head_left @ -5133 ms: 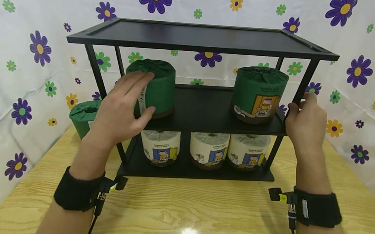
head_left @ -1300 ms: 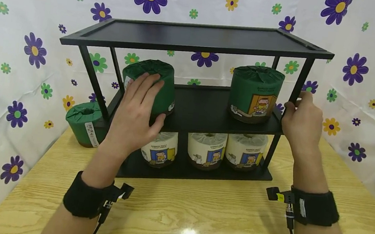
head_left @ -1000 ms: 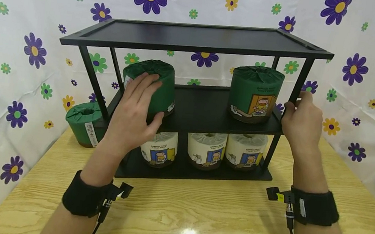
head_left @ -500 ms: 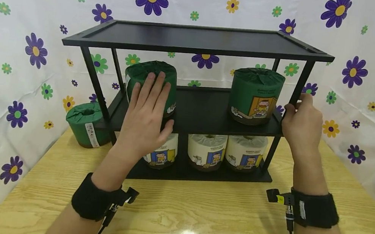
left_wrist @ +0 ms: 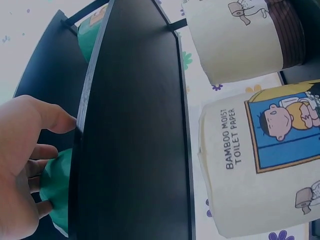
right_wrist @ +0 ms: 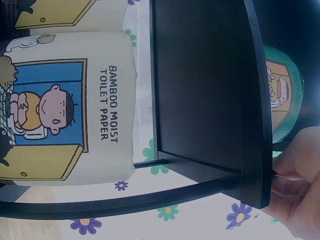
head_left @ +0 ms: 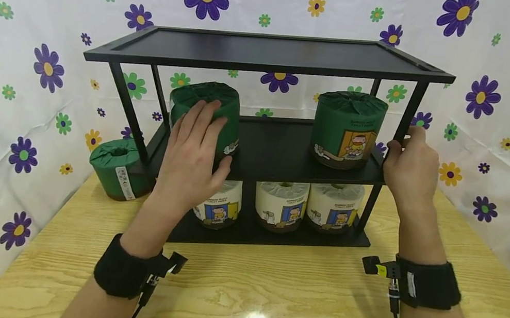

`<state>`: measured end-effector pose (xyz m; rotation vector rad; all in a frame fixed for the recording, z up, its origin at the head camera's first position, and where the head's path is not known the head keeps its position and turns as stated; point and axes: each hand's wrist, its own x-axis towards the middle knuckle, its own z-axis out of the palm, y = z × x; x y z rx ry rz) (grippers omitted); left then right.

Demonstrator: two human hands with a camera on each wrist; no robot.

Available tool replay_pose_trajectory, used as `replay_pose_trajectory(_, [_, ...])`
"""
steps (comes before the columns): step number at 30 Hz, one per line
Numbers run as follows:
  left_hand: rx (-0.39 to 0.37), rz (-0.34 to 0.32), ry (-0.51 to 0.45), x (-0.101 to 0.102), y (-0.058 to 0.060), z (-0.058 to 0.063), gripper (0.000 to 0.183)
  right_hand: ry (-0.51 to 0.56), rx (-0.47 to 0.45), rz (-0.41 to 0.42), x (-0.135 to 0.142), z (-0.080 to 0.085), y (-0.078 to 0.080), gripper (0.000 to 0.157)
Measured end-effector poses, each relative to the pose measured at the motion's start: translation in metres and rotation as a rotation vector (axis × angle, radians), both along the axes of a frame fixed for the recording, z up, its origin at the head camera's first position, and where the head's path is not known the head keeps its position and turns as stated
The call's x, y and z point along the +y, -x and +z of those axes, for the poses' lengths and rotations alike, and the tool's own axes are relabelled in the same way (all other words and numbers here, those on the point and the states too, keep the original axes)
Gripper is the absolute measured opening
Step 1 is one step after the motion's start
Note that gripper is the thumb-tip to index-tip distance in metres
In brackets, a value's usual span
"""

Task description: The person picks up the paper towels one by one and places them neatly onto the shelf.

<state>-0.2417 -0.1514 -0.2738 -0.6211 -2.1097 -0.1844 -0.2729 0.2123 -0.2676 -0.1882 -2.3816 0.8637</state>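
Note:
In the head view, a green-wrapped toilet roll (head_left: 227, 109) stands at the left of the black rack's middle shelf (head_left: 279, 151). My left hand (head_left: 191, 162) lies against its front with the fingers extended, touching the wrapper. In the left wrist view the fingertips meet the green roll (left_wrist: 59, 187), and the thumb is at the shelf's edge. My right hand (head_left: 412, 168) grips the rack's front right post (head_left: 410, 115), beside a second green toilet roll (head_left: 349, 130) whose printed picture faces forward. The right wrist view shows that hand (right_wrist: 297, 185) at the shelf corner.
Cream toilet rolls (head_left: 280, 205) stand on the bottom shelf, partly hidden at left by my arm. Another green roll (head_left: 118, 168) sits on the wooden table (head_left: 232, 286) left of the rack. A flowered cloth (head_left: 271, 0) hangs behind.
The left green roll has turned: its white label strip has moved leftward, and a bit of print shows at lower right. My left hand has shifted over its front. The right hand stays put.

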Motion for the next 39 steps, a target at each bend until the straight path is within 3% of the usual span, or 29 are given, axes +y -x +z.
replay_pose_trajectory(10, [0.002, -0.022, -0.021, -0.006, 0.002, 0.003, 0.052, 0.002, 0.000, 0.008, 0.000, 0.001, -0.002, 0.040])
replay_pose_trajectory(18, [0.040, -0.080, -0.091, -0.013, 0.006, 0.006, 0.043, 0.001, 0.000, 0.008, 0.000, 0.000, 0.000, 0.041])
replay_pose_trajectory(24, [0.029, -0.027, -0.063, -0.010, -0.001, 0.006, 0.052, 0.003, -0.021, 0.003, 0.000, 0.001, 0.000, 0.041])
replay_pose_trajectory(29, [-0.058, 0.077, 0.040, -0.001, -0.005, 0.000, 0.069, 0.003, -0.025, 0.004, 0.000, 0.000, 0.000, 0.041])
replay_pose_trajectory(32, [-0.093, 0.123, 0.071, 0.002, -0.004, -0.002, 0.070, 0.003, -0.022, 0.006, -0.001, 0.000, -0.001, 0.041])
replay_pose_trajectory(39, [-0.041, 0.071, 0.029, 0.002, -0.001, 0.000, 0.066, 0.000, -0.020, 0.001, 0.000, 0.001, -0.001, 0.041])
